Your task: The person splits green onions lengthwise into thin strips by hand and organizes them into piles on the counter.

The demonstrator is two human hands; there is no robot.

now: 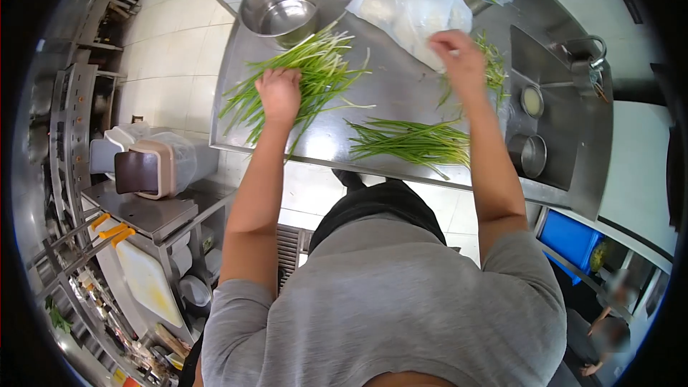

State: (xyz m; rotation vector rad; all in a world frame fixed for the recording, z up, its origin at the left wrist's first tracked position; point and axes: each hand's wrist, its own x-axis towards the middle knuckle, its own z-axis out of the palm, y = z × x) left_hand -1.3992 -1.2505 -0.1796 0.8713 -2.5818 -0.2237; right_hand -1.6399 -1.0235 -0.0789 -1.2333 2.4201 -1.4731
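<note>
My left hand (279,94) has its fingers curled into a loose pile of garlic chives (322,64), long green stalks with pale ends, on the left of a steel table. Above the table's right part is my right hand (459,61), fingers bent towards the thumb; anything pinched there is too small to make out. Beneath and beside it lies a heap of thin green and pale scraps (493,64). A second, neater bundle of garlic chives (412,142) lies along the near edge, between my two arms.
A steel pot (281,8) stands at the far left of the table (390,93). White plastic bags (408,7) sit at the back. On the right, a sink (527,50) holds small containers. Lidded bins (147,168) stand left. Another person (609,333) is at lower right.
</note>
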